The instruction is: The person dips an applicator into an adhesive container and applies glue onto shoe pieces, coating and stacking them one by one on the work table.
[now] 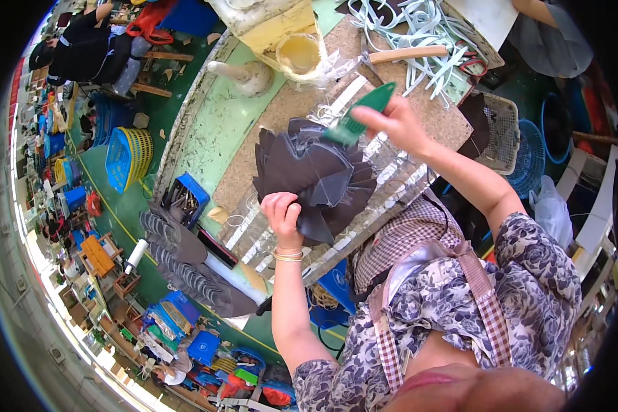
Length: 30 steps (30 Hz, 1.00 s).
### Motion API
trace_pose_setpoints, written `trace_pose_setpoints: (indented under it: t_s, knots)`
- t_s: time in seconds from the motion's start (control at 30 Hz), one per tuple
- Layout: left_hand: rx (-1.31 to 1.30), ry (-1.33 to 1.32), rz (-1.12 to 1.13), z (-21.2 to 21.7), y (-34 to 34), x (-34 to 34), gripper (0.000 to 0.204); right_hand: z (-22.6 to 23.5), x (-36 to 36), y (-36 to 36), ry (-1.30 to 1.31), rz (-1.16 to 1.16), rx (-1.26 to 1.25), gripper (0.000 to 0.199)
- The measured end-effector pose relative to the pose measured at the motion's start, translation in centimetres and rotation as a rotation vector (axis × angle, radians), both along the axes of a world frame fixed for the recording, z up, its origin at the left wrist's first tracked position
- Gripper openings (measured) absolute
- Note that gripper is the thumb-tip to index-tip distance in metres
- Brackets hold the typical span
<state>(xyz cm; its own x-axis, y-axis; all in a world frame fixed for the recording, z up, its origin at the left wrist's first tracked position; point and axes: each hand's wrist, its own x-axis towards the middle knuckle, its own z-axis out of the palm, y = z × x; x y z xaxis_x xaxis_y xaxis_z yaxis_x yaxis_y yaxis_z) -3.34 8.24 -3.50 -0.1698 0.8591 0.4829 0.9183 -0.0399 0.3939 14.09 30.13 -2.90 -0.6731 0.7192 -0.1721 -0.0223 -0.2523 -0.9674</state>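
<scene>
from the head camera, the left hand (283, 211) is closed on the near edge of a fanned stack of dark grey pieces (316, 177), fingers curled over it and pinning it down. the stack lies on a worn brown board (281, 113) partly covered by clear plastic sheet (391, 175). the right hand (395, 123) grips a green brush (359, 115) by its handle, the bristle end touching the top of the stack at its far side. a gold bangle (288, 256) sits on the left wrist.

beyond the brush stands a yellowish tub (299, 52), and beside it a white pot (250, 77). farther right lies a pile of pale strips (419, 31) with a wooden handle (406, 53) across it. left of the board, lower down, are a blue crate (185, 198) and rows of grey pieces (175, 254) laid overlapping. another person (89, 44) in dark clothes sits at the upper left.
</scene>
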Motion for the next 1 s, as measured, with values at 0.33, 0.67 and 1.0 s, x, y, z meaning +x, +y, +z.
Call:
trace_pose_setpoints:
  t_s: [0.33, 0.67, 1.0]
  knots:
    - [-0.017, 0.015, 0.066, 0.6, -1.2, -1.0, 0.011, 0.3, 0.1, -1.5, -0.224, 0.015, 0.396, 0.022]
    - [0.537, -1.182, 0.834, 2.9, -20.8, -13.6, 0.041, -0.4, -2.1, -8.0, -0.267, 0.043, 0.335, 0.02]
    - [0.46, -1.033, 1.38, -6.0, -32.2, -30.4, 0.055, 2.6, -5.2, -9.4, -0.456, -0.001, 0.336, 0.018]
